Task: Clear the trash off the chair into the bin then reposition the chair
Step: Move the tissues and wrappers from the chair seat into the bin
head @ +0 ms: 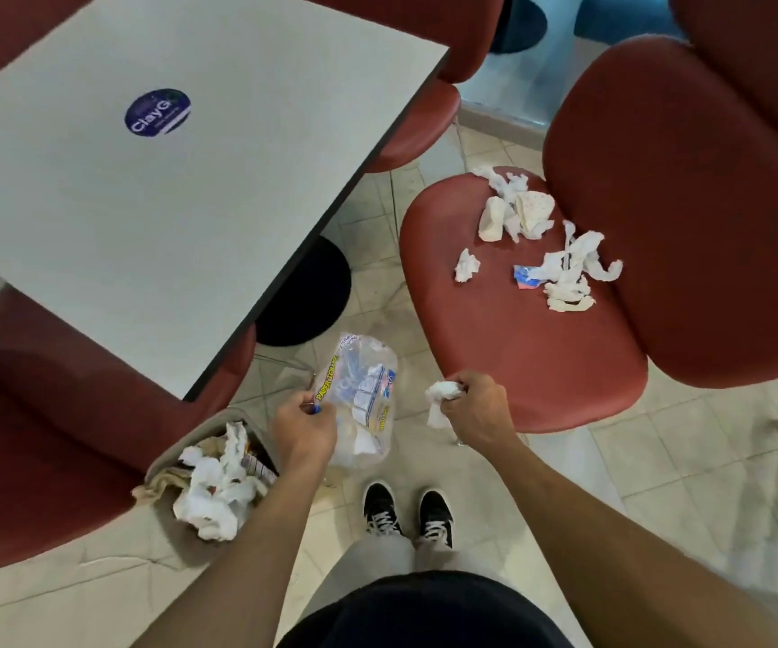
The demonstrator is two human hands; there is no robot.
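Note:
A red chair (518, 348) stands at the right with several crumpled white tissues (569, 268), a squashed paper cup (494, 219) and a small blue-and-red wrapper (526, 276) on its seat. My left hand (305, 425) grips a clear plastic bag (363, 404) with printed lettering, which hangs above the floor. My right hand (476, 406) holds a crumpled white tissue (443, 397) just in front of the seat's front edge. A grey bin (176, 456) on the floor at lower left holds several white tissues (214, 493).
A grey table (167, 203) with a blue round sticker (158, 112) fills the upper left, on a black round base (307, 297). Other red chairs (31, 437) surround it. My black shoes (406, 512) stand on the tiled floor between bin and chair.

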